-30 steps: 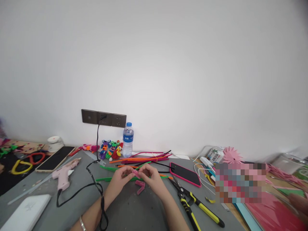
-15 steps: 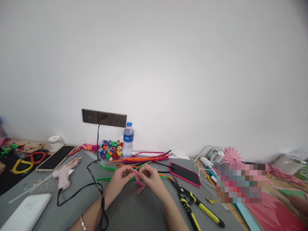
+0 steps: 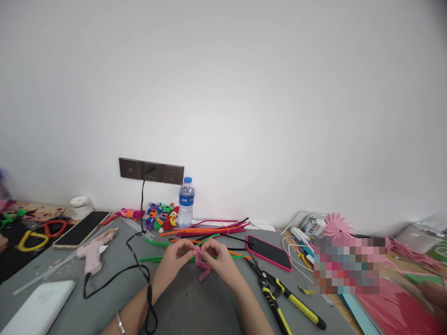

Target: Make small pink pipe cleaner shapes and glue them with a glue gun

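Pink bent fuzzy piece (image 3: pixel 202 265) is hanging zigzag below the fingertips, its top end pinched between left hand (image 3: pixel 179 258) and right hand (image 3: pixel 219 259), fingers nearly closed. Green stems (image 3: pixel 152 259) are lying behind, pliers (image 3: pixel 270 284) right, glue gun (image 3: pixel 91 256) left; black cord (image 3: pixel 149 298) is crossing over left forearm.

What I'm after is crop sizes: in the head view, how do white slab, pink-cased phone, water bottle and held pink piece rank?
1. White slab
2. Pink-cased phone, water bottle: too alike to rank
3. Held pink piece
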### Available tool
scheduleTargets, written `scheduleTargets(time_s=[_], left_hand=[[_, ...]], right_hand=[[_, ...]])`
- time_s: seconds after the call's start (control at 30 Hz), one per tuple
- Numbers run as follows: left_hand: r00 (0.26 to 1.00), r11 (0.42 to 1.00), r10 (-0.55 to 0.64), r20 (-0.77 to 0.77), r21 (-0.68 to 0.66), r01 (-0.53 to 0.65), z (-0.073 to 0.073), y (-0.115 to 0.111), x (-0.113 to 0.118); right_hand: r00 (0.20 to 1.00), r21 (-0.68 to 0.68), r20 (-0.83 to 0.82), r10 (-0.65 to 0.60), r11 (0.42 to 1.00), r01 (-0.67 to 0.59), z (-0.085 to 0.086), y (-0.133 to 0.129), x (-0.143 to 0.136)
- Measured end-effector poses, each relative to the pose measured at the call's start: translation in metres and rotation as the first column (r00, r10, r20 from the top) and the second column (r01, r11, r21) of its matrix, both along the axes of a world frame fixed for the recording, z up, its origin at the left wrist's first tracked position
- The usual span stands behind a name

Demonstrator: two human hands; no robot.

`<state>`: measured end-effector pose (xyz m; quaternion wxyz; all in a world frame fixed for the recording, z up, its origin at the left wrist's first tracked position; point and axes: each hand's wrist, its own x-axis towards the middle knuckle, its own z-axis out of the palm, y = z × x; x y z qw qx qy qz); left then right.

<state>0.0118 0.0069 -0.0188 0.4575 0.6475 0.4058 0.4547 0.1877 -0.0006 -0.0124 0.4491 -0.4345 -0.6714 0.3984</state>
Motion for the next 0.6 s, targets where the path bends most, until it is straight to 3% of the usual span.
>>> scheduleTargets(time_s=[0.3,0.6], left_hand=[[1.0,1.0,-0.021,0.001,0.005,0.021,0.004,-0.0019,-0.0003],[0.999,0.999,-0.041,0.011,-0.012,0.041,0.0057,-0.0024,-0.0002]], right_hand=[[0.998,-0.073,-0.042,0.041,0.996,-0.044,-0.0077,0.0021,-0.0006],[0.997,-0.064,-0.054,0.059,0.996,-0.062,-0.0038,0.0006,-0.0007]])
